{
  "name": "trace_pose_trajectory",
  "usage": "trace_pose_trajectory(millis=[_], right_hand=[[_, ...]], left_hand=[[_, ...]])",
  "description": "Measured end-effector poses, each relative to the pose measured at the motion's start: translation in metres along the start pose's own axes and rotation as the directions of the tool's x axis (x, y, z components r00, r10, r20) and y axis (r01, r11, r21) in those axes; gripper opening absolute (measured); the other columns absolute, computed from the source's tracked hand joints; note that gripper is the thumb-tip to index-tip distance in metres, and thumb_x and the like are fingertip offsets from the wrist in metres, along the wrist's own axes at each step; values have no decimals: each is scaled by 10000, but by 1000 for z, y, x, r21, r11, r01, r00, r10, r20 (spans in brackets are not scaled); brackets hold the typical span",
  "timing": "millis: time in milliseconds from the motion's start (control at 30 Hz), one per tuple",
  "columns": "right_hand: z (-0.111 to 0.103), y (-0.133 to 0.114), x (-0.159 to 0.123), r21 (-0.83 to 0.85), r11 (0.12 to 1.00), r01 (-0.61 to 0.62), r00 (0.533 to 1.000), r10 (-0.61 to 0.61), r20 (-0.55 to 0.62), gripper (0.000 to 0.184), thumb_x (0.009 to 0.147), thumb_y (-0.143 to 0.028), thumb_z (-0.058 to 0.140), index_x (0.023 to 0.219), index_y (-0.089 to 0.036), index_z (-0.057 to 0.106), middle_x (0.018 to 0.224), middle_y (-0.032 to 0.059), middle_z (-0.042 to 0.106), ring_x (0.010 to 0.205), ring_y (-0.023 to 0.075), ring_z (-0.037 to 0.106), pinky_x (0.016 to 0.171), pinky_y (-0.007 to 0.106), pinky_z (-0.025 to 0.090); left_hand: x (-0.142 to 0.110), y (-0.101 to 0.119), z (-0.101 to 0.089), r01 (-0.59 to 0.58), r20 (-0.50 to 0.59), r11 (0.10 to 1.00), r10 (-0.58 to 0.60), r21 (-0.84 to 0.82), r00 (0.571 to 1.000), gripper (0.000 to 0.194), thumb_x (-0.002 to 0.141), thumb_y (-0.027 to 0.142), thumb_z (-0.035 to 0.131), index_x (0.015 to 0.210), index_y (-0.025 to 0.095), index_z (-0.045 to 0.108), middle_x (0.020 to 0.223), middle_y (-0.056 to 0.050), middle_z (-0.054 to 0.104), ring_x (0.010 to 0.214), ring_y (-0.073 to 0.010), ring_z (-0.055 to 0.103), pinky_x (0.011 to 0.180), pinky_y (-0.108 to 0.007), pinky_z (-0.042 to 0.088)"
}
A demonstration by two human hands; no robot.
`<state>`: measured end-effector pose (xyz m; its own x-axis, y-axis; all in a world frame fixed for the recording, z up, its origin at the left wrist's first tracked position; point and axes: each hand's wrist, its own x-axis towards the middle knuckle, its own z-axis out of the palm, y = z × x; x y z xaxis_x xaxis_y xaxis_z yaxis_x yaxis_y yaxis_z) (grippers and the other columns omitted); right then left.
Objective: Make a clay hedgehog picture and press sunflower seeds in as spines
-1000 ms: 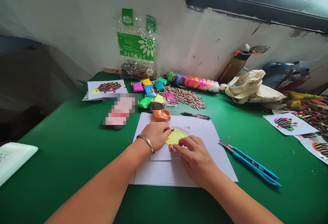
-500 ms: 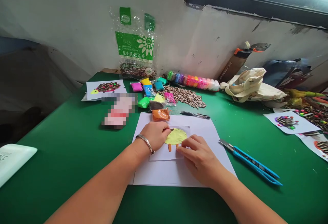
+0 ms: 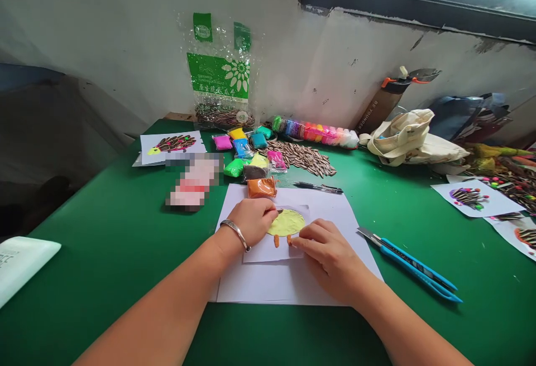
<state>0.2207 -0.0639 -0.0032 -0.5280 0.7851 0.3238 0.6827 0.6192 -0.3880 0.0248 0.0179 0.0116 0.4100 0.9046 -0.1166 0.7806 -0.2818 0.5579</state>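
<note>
A flattened oval of pale yellow clay (image 3: 288, 223) lies on a small white paper (image 3: 263, 254), with two short orange clay legs (image 3: 276, 241) below it. My left hand (image 3: 251, 222) is closed at the oval's upper left edge, where a small dark brown piece (image 3: 280, 211) shows beside the fingertips; what the fingers hold, if anything, is hidden. On the other side, my right hand (image 3: 333, 249) has its thumb and fingertips closed at the right orange leg (image 3: 288, 240), touching it. Under the small paper are larger white sheets (image 3: 272, 288).
Bagged clay, including an orange packet (image 3: 262, 187), lies behind the paper near sunflower seeds (image 3: 307, 157) and a pen (image 3: 318, 187). A blue utility knife (image 3: 414, 268) is at the right. A seed bag (image 3: 220, 76), cloth bag (image 3: 402, 137) and bottle (image 3: 383, 104) stand farther back.
The view has shifted very slightly. Both hands stay at the yellow oval and orange leg, with only tiny movement in the right fingers.
</note>
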Motion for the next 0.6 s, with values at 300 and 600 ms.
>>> trace_pose_trajectory(millis=[300,600], right_hand=[[-3,-1,0,-2,1000,-2,998,3,62,283,833,-23,429,903,-183,652,793,68,596,801,196,491,727,353,391],[1,8,-1,112,991,-79,983,96,-157,295,874,-67,447,1064,-205,626,909,77,620,820,181,543,714,332,462]], left_hand=[[0,-1,0,2,-6,1000,-2,-17,1000,218,863,260,500,733,216,669,727,7,678,703,-161,586,601,-258,374],[-3,3,-4,-5,-13,999,5,-33,1000,229,854,256,494,716,213,672,696,11,676,687,-154,590,583,-245,384]])
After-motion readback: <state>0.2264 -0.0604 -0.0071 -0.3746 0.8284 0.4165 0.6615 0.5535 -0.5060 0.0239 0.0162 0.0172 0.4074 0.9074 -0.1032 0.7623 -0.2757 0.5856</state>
